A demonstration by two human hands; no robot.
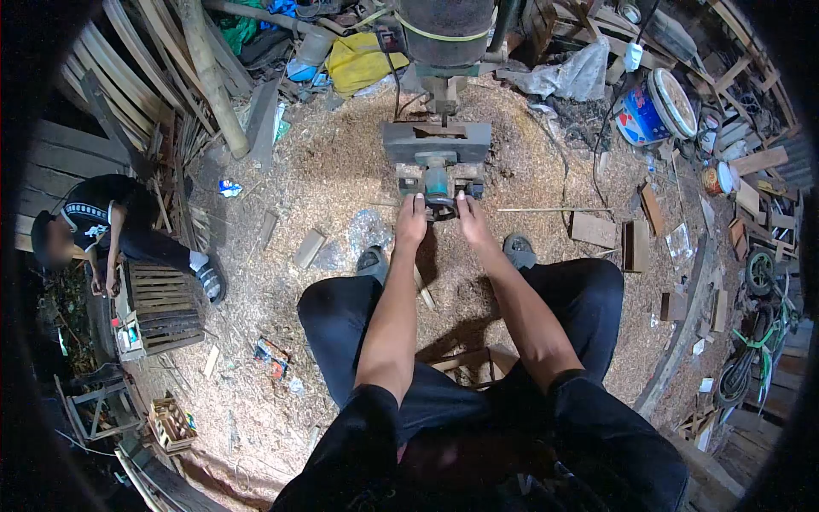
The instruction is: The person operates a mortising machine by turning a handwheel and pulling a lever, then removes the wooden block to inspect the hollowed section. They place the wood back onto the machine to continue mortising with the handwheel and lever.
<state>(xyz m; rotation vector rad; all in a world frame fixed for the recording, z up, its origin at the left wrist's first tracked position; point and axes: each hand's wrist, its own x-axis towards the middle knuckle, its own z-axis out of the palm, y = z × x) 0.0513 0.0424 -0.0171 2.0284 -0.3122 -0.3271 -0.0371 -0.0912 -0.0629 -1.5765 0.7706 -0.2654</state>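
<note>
Both arms reach forward to a dark handwheel (441, 208) on the front of a machine. My left hand (411, 220) is closed on the wheel's left side, and my right hand (471, 218) is closed on its right side. Just beyond the wheel is a green metal part (436, 177), below a grey machine block (437, 142) that holds a piece of wood (439, 130). A large dark cylindrical housing (445, 32) stands above them. The fingertips are partly hidden behind the wheel.
Wood shavings cover the floor (333, 183). At the left another person (102, 218) sits beside a slatted crate (164, 309). Wood blocks (593, 230) lie to the right, with a paint bucket (644, 111) farther back and a small green bicycle (755, 341) at the far right.
</note>
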